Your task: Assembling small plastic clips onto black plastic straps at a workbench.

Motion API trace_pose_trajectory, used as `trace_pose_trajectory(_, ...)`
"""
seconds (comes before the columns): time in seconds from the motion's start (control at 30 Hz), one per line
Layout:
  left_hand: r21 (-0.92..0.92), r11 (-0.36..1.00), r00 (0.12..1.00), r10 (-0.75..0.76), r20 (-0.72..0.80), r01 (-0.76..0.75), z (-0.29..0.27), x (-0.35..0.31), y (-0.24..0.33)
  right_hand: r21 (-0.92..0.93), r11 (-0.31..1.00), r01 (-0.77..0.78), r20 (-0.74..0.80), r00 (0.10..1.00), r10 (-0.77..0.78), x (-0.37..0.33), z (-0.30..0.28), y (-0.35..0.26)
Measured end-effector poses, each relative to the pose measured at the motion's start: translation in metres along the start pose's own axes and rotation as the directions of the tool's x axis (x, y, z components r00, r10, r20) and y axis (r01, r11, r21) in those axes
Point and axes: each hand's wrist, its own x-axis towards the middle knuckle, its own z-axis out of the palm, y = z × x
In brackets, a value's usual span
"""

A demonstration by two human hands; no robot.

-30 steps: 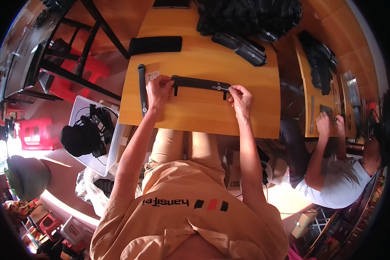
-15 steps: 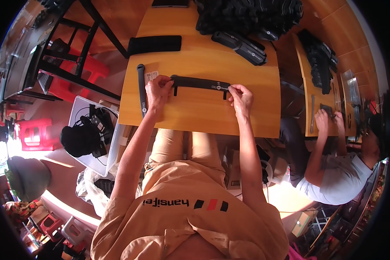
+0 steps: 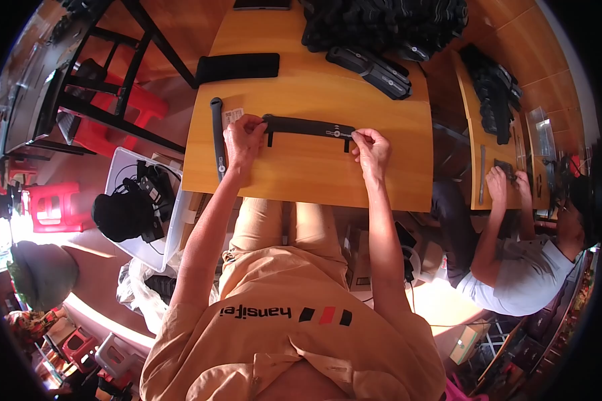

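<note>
A long black padded strap (image 3: 304,126) with a pale printed mark near its right end stretches between my two hands. Two short narrow black tabs hang from its near edge. My left hand (image 3: 245,139) pinches the left end between thumb and fingers, while my right hand (image 3: 372,151) does the same at the right end. Whether the strap rests on the wooden table (image 3: 301,177) or hangs just above it, I cannot tell. Beside my left hand lies another narrow black strap (image 3: 218,137), running away from me, next to a small pale printed label (image 3: 233,115).
A flat black fabric piece (image 3: 239,67) lies at the far left of the table. At the far right are several stacked black straps (image 3: 374,72) and a large black heap (image 3: 381,27). A white bin (image 3: 128,230) with black items stands left; a co-worker's hands (image 3: 508,186) work at right.
</note>
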Motion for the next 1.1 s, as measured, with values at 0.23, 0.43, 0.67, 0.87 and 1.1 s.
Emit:
trace_pose_trajectory(0.23,-0.011,0.999,0.999,-0.031,0.009,0.031,-0.0017,-0.0011,0.0056,-0.009,1.000,0.004,-0.012,1.000,-0.004,0.0002,0.0018,0.0005)
trace_pose_trajectory(0.43,-0.024,0.999,1.000,-0.025,-0.001,0.025,0.0002,-0.0001,0.0037,-0.027,1.000,-0.003,-0.016,1.000,0.003,0.0015,0.0017,0.0019)
trace_pose_trajectory(0.67,0.036,0.999,1.000,-0.001,-0.010,0.001,0.0011,0.0008,0.0023,-0.053,0.999,-0.006,-0.027,1.000,0.004,0.0009,0.0022,0.0005)
trace_pose_trajectory(0.87,0.077,0.996,0.999,0.036,-0.026,-0.034,0.0003,0.0020,-0.0007,-0.034,0.999,-0.019,-0.013,1.000,0.019,0.0000,0.0033,-0.0013)
trace_pose_trajectory(1.1,0.103,0.994,0.999,0.035,-0.035,-0.031,0.0004,0.0000,0.0025,-0.025,0.999,-0.023,-0.011,1.000,0.022,-0.0005,0.0029,-0.0014)
